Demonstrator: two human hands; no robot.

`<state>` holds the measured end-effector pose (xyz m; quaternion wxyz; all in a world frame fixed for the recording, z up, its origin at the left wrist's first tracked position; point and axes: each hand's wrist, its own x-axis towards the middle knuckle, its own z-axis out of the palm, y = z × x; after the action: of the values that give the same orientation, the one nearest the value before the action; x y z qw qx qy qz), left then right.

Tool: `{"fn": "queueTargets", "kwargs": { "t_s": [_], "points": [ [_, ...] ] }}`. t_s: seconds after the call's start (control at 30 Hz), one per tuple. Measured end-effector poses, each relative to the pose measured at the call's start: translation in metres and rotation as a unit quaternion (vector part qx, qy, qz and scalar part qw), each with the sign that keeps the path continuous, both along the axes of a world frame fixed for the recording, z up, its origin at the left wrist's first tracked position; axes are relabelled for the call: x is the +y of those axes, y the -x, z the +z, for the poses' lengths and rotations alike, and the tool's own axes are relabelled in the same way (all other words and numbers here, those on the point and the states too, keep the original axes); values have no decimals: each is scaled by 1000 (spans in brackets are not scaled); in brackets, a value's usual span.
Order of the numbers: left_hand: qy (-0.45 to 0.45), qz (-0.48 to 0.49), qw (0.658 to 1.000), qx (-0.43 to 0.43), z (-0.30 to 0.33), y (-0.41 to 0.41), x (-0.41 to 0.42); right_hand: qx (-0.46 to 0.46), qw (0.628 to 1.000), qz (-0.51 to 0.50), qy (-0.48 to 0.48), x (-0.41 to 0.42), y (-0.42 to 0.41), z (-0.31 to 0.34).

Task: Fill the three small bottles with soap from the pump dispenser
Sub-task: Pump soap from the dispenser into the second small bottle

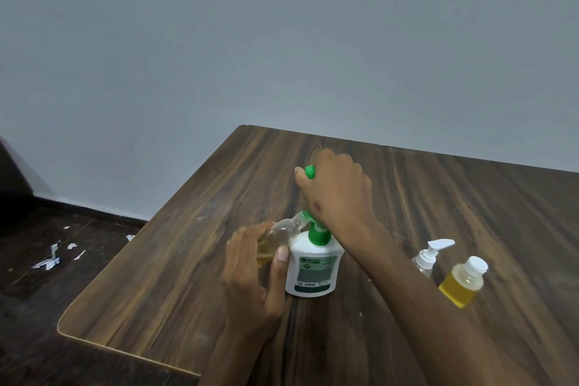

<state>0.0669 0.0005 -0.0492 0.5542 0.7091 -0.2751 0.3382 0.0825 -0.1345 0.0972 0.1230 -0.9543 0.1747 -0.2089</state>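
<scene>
A white pump dispenser (311,273) with a green pump top (317,236) stands mid-table. My left hand (253,279) grips a small clear bottle (282,233), tilted with its mouth at the green nozzle; a little yellow soap lies in its lower part. My right hand (335,194) rests on the pump head, which it mostly hides, and its curled fingers pinch a small green cap (310,172). To the right stand a small bottle with a white pump top (427,258) and a small white-capped bottle (462,283) holding yellow soap.
The dark wooden table (188,260) has its left edge and rounded front-left corner close to my left hand. Its far edge meets a grey wall (282,41). Scraps of white paper (53,257) lie on the dark floor at the left.
</scene>
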Motion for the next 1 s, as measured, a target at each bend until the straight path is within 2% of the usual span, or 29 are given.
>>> {"fn": "queueTargets", "kwargs": {
  "t_s": [0.2, 0.6, 1.0],
  "points": [
    [-1, 4, 1000, 4, 0, 0, -1, 13, 1000, -2, -27, -1, 0, -4],
    [-1, 0, 1000, -3, -4, -3, -1, -13, 1000, 4, 1, 0, -3, -1],
    [17, -3, 1000, 13, 1, 0, 0, 15, 1000, 1, -7, -1, -3, -6]
  ]
}}
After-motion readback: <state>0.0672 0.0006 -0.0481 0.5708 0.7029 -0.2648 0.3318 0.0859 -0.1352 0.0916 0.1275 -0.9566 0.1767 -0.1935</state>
